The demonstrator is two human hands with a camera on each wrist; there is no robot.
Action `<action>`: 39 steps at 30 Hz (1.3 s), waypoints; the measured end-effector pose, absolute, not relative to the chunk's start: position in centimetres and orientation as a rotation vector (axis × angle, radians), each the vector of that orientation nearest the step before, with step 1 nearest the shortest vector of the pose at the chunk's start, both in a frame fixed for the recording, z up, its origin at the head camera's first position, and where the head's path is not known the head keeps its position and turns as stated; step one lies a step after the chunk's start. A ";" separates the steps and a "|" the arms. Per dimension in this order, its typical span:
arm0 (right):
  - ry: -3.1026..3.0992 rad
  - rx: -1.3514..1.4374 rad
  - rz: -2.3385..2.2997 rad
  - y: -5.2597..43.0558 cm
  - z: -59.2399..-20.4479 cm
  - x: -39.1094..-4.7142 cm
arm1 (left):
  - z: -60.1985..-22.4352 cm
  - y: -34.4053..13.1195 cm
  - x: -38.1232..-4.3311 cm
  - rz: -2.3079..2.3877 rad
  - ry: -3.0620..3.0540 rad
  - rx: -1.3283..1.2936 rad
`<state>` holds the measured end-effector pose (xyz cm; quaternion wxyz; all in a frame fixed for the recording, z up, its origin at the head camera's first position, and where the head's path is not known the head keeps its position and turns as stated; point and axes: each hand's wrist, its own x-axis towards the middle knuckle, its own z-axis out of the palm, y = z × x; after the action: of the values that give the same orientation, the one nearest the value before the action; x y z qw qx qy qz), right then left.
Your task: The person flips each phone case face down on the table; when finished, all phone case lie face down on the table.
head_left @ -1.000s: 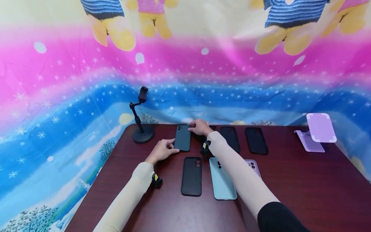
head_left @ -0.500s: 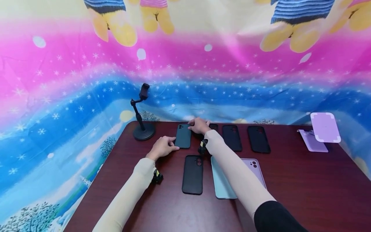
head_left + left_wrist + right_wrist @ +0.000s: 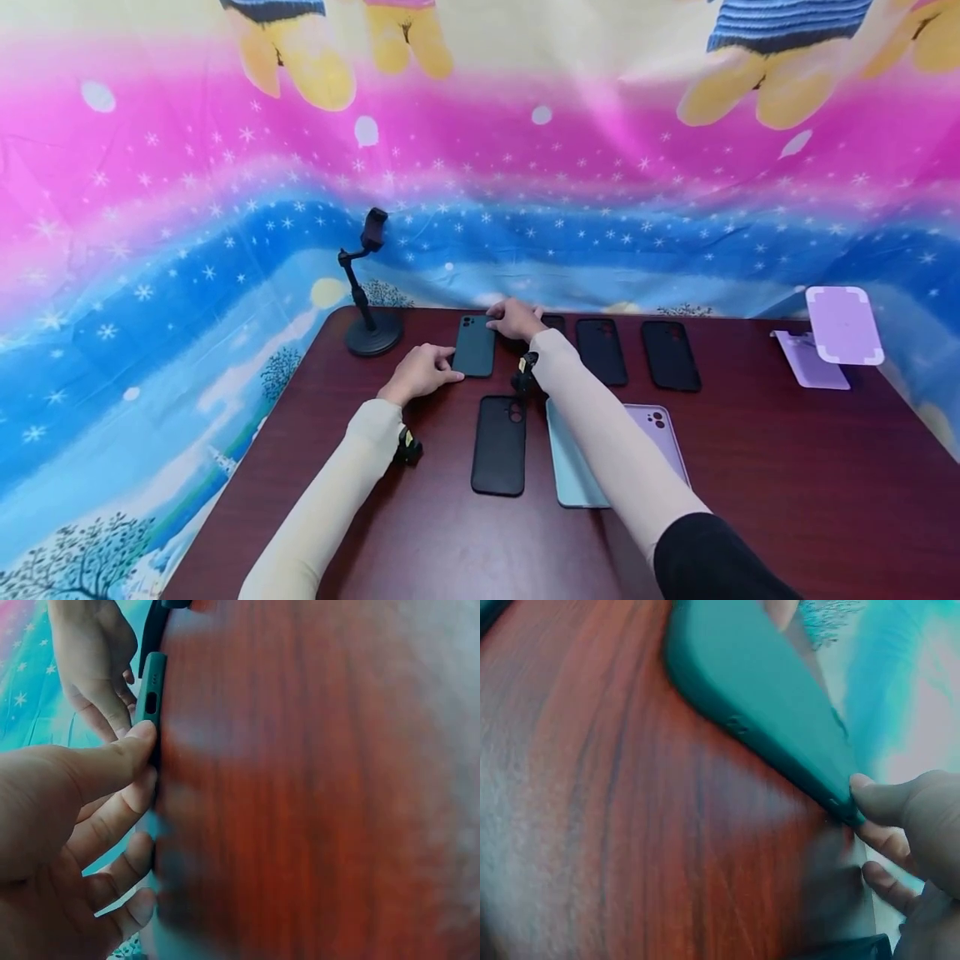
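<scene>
Green phone case (image 3: 474, 346) — back up, near the far edge of the table (image 3: 787, 467).

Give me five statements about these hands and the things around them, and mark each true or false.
1. The left hand and right hand both touch the dark green case. True.
2. The leftmost stand is lilac. False: the black stand is leftmost; the lilac stand is at the right.
3. The right sleeve hides part of the light blue case. True.
4. The table is white. False: it is dark reddish brown.
5. The lilac case lies nearer the person than the dark green case. True.
</scene>
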<state>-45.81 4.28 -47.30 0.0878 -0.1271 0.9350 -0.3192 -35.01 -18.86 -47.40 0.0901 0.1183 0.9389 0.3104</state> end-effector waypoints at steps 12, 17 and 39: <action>2.754 -0.465 -1.373 13.6 -46.2 -46.1 | -46.4 -16.6 -35.8 1.237 2.695 0.481; 2.667 -0.412 -1.471 17.0 -46.1 -45.6 | -45.1 -13.9 -36.0 1.326 2.659 0.554; 2.723 -0.466 -1.336 20.7 -45.4 -43.5 | -45.3 -8.0 -36.6 1.349 2.504 0.634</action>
<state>-43.51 20.73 -45.43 0.0365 -0.1519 0.8868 -0.4350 -36.61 -7.97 -45.27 0.1135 0.2161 0.8538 0.4599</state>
